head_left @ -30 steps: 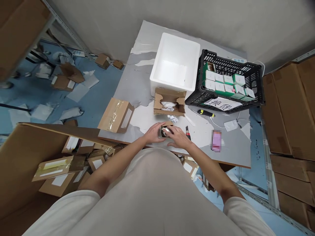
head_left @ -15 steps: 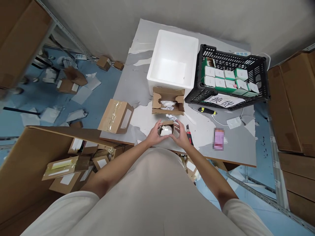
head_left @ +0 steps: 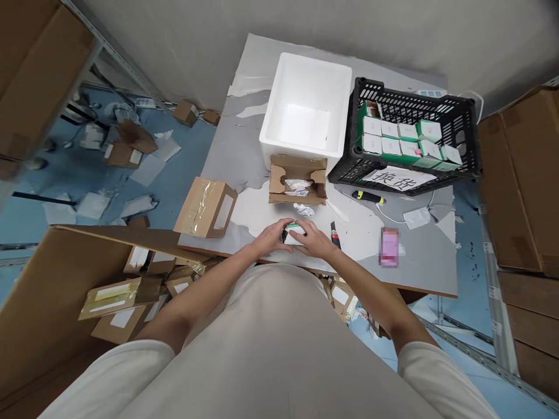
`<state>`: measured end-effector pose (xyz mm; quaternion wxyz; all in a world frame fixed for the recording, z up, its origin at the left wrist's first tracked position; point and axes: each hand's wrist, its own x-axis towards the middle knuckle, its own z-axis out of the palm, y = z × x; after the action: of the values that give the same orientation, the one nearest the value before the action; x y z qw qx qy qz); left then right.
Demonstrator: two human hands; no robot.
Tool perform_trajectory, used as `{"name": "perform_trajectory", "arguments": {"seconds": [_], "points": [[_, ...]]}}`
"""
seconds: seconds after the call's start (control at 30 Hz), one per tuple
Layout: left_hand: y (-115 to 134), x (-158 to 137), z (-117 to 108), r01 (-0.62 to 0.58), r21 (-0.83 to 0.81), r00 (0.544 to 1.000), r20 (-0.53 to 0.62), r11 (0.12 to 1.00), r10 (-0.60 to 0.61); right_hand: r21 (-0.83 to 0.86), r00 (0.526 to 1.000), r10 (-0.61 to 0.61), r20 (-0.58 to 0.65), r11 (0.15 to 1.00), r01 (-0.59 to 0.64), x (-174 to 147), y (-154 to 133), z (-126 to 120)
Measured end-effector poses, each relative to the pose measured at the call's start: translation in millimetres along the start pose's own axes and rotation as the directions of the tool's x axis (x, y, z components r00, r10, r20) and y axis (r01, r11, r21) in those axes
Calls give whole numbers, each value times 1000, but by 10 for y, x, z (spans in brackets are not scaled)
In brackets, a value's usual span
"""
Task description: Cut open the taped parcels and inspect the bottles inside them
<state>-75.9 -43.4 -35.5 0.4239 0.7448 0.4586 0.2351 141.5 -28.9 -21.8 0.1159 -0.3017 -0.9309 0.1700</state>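
Note:
Between my two hands, near the table's front edge, is a small white-and-green box (head_left: 294, 231). My left hand (head_left: 276, 235) grips its left side, where a dark part shows. Across the top and right side lie the fingers of my right hand (head_left: 313, 237), covering much of the box. Just beyond my hands are a crumpled piece of white paper (head_left: 304, 209) and an open cardboard box (head_left: 299, 180) with more paper inside. A red-and-black utility knife (head_left: 335, 235) lies to the right of my right hand.
A white foam box (head_left: 306, 102) stands at the back, beside a black crate (head_left: 410, 137) holding several green-and-white boxes. A taped carton (head_left: 206, 207) sits at the left. Right of centre lie a yellow-and-black tool (head_left: 367, 196) and a blurred pink item (head_left: 389, 247).
The small box has been turned between my hands: its open end with a round shiny thing faced up before, and now a white-and-green side shows. My right hand has moved over its top.

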Motion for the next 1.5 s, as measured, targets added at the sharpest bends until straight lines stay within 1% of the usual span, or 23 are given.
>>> {"name": "perform_trajectory", "arguments": {"seconds": [0.1,0.17,0.23,0.3,0.37,0.4,0.5,0.57,0.63,0.7,0.77,0.8,0.87,0.93,0.97,1.0,1.03,1.1,1.17,1.27,1.37,1.43,1.5], "points": [[41,-18,-98,-4,50,1000,24,999,3,-53,1000,-6,2,999,6,24,-2,21],[47,-27,-213,-56,93,998,19,994,54,-79,1000,10,-9,997,-11,22,-4,-5],[36,-11,-356,-119,129,988,-82,984,130,-89,997,54,-54,994,-58,2,-17,-85],[27,53,-496,-134,189,951,-253,973,180,-79,990,83,-110,993,-92,-42,-44,-254],[35,164,-598,-82,290,907,-374,954,192,-54,979,97,-177,993,-108,-122,-78,-546],[47,233,-627,-48,348,902,-388,936,190,-34,970,106,-219,993,-117,-180,-93,-745],[84,440,-625,3,492,937,-306,871,170,35,907,182,-379,982,-183,-409,-82,-1524],[79,547,-572,3,541,960,-236,841,148,8,810,250,-530,957,-290,-548,41,-2118],[38,618,-507,12,563,972,-202,826,123,-17,649,282,-707,910,-414,-590,339,-2678],[-21,655,-452,37,574,975,-200,818,96,-62,462,194,-865,874,-482,-475,844,-3125],[-76,664,-417,58,573,976,-204,818,73,-99,350,147,-925,798,-594,-192,1493,-3395],[-95,658,-406,64,569,977,-204,820,66,-90,321,169,-932,750,-655,-4,1827,-3449],[-114,628,-395,68,565,977,-205,822,60,15,247,329,-911,626,-780,405,2420,-3389],[-114,578,-384,74,567,974,-217,820,62,119,171,504,-847,491,-863,774,2835,-3140],[-111,548,-377,80,572,971,-228,816,65,147,153,589,-793,430,-891,920,2971,-2971],[-106,518,-367,88,574,970,-237,814,62,167,143,667,-731,378,-911,1035,3069,-2788],[-102,488,-354,95,575,968,-245,813,61,180,144,702,-697,367,-913,1121,3138,-2608],[-98,439,-324,105,575,964,-261,812,60,188,171,798,-578,334,-924,1220,3226,-2300],[-102,407,-291,110,578,959,-275,809,66,168,186,868,-460,291,-942,1252,3291,-2113],[-125,396,-252,108,590,954,-287,800,83,86,230,926,-300,266,-960,1226,3373,-2055],[-129,417,-252,87,587,950,-291,805,110,45,299,941,-157,310,-950,1128,3404,-2118],[-101,430,-281,81,580,948,-296,811,118,79,336,927,-165,352,-933,1024,3378,-2166],[-59,424,-326,88,569,944,-308,818,114,119,435,858,-274,479,-870,884,3303,-2202]]}}
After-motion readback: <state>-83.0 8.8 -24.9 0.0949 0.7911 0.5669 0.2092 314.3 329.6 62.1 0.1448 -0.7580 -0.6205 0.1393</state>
